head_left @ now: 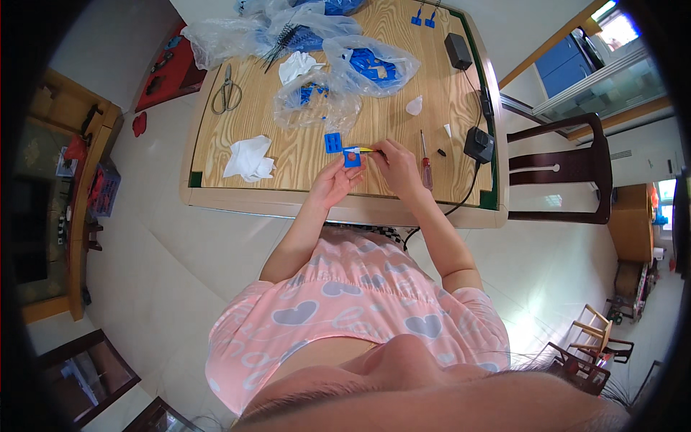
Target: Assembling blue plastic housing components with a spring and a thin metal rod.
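Observation:
My left hand point(336, 181) holds a small blue square plastic piece point(352, 162) by its lower edge. A reddish patch, perhaps fingertip skin through an opening, shows in the piece's middle. My right hand point(397, 167) pinches a thin yellow tool point(366, 150), whose pale tip lies over the top edge of the blue piece; its exact kind is too small to make out. Just beyond my left hand, a second blue plastic piece point(332, 142) with slots rests on the wooden table point(302, 169).
A red-handled screwdriver point(426, 169) lies right of my right hand, near a black adapter point(479, 145) with a cable. Farther off are clear bags with blue parts point(371, 68), scissors point(227, 93) and crumpled white tissue point(250, 159). A dark chair point(561, 167) stands at the right.

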The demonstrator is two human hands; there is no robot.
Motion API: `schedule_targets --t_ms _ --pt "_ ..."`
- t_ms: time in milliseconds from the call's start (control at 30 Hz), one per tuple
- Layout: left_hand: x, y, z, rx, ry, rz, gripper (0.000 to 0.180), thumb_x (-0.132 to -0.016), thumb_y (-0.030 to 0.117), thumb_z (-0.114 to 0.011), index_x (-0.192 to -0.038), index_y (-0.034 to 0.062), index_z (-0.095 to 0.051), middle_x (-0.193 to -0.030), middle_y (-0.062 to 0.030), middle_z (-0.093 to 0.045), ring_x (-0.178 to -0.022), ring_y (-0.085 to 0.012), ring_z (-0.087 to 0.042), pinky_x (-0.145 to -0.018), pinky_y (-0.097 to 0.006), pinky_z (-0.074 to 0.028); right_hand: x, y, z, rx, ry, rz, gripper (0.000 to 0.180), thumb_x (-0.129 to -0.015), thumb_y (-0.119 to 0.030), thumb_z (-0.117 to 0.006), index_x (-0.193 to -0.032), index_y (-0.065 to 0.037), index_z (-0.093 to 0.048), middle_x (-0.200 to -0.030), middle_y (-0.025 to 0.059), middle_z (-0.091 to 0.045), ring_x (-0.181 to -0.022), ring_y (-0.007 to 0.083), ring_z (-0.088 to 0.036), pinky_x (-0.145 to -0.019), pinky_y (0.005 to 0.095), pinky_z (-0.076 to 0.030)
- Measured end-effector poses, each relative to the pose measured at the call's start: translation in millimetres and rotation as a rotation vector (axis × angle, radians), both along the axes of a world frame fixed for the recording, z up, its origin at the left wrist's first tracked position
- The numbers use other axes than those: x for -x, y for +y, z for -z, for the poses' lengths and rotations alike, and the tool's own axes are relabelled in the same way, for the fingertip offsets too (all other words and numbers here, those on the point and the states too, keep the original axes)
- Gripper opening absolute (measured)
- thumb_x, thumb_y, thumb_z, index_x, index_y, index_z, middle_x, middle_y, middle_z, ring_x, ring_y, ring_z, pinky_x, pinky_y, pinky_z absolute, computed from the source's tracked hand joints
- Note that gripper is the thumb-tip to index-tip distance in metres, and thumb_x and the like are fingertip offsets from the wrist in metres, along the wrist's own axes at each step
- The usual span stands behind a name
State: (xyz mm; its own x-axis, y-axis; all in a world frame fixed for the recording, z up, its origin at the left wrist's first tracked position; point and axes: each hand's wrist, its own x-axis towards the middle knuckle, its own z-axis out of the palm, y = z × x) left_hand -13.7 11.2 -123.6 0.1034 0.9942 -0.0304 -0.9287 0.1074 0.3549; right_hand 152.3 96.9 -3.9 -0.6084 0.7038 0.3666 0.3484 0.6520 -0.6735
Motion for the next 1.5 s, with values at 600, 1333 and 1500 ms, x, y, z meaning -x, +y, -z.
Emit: schedule_targets --t_ms 600,1333,1500 --pt "-1 -2 -8 -0.012 0.020 -0.010 0.038 -0.099 0.031 -0.046 -0.128 0.0061 -0.050 -0.129 -0.0104 -0.057 -0.116 -0.0205 -0.057 -0.095 -0.038 -0.047 -12 1 -2 0.034 0.018 0.060 0.011 -0.084 -0.010 -0.064 -0.091 -0.001 -0.063 -0.083 0.0150 -0.061 -0.078 0.0351 -0.061 -0.068 0.0413 -0.048" --pt "1 -2 3 -0.020 -0.030 -0.021 0.032 -0.099 0.028 -0.047 -0.124 0.0084 -0.054 -0.128 -0.0099 -0.057 -0.118 -0.0224 -0.054 -0.094 -0.042 -0.046 -10 2 -6 0.034 0.011 0.056 0.010 -0.084 -0.010 -0.063 -0.089 -0.002 -0.062 -0.083 0.0144 -0.062 -0.079 0.0350 -0.061 -0.069 0.0422 -0.048" --pt "-2 -2 -3 0.008 -0.062 -0.037 0.034 -0.098 0.030 -0.049 -0.122 0.0078 -0.055 -0.125 -0.0112 -0.059 -0.111 -0.0210 -0.058 -0.091 -0.041 -0.047 -9 3 -7 0.039 0.022 0.062 0.010 -0.084 -0.010 -0.063 -0.089 -0.002 -0.062 -0.084 0.0143 -0.062 -0.079 0.0345 -0.061 -0.068 0.0414 -0.048"
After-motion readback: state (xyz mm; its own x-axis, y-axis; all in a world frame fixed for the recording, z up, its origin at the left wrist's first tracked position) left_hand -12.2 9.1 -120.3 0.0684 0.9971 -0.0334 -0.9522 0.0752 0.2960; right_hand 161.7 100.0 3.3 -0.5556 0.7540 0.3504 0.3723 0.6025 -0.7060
